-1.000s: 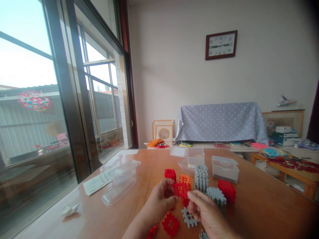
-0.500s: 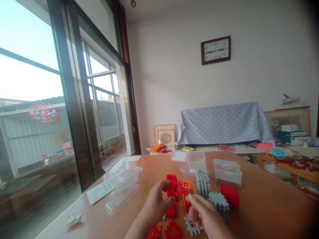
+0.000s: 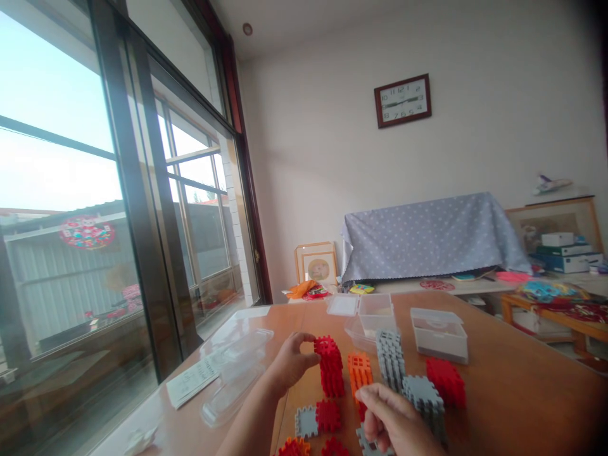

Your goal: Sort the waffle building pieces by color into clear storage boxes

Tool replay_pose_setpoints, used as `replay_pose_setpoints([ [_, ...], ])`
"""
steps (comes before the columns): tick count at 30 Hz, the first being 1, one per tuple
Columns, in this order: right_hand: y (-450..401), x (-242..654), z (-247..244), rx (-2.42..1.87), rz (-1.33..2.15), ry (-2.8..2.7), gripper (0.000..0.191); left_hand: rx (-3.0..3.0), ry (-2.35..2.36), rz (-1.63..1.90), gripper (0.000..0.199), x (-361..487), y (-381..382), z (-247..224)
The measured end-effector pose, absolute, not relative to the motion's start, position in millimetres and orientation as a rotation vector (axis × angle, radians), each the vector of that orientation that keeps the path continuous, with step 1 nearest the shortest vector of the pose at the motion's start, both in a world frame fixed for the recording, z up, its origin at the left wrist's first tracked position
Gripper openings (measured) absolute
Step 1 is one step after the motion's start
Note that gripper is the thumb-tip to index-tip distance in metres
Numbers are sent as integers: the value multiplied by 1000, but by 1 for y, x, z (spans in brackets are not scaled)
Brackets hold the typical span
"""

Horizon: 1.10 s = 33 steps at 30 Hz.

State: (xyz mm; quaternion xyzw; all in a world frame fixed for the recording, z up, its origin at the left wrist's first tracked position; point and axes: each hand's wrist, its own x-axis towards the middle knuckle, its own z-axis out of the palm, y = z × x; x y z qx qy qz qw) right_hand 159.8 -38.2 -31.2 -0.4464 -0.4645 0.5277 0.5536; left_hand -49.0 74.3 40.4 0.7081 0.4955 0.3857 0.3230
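My left hand (image 3: pixel 293 360) is at the upper left side of a tall stack of red notched plastic pieces (image 3: pixel 330 367), thumb and forefinger apart, fingertips at its edge. My right hand (image 3: pixel 387 411) has its fingers curled together in front of an orange stack (image 3: pixel 360 373); whether it holds a piece is hidden. Partly under the right hand lies a grey lattice piece (image 3: pixel 369 442). Nearer me are a flat grey piece (image 3: pixel 306 421) beside a red one (image 3: pixel 329 415), and more red and orange pieces (image 3: pixel 294 447). To the right stand a tall grey stack (image 3: pixel 390 360) and a shorter one (image 3: pixel 422 392).
A red stack (image 3: pixel 446 381) stands at the right. Clear plastic boxes (image 3: pixel 439 335) are at the back of the wooden table (image 3: pixel 503 392). Transparent lids (image 3: pixel 230 392) and a written paper (image 3: pixel 192 381) lie on the left, near crumpled tissue (image 3: pixel 141 440).
My left hand has moved back and left. The red lattice piece between my hands now appears on the red stack. The view has tilted up slightly; my right hand stays nearly in place.
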Motion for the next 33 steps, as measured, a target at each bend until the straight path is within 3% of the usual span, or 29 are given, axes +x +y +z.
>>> replay_pose_setpoints([
  [11,-33,163,-36,-1073,1263,-1141,50,1838,1310,992,61,-53,82,28],
  [18,-46,163,-27,-1089,1218,-1122,41,1876,1529,1038,32,-68,75,9],
  [23,-49,163,-25,-1119,1204,-1137,39,2011,1556,811,26,-69,45,-2],
  [27,-49,161,-29,-1136,1213,-1232,40,2175,1498,633,43,-55,15,-7],
  [33,-47,160,-30,-1149,1203,-1326,37,2469,1593,402,38,-44,9,-19],
])
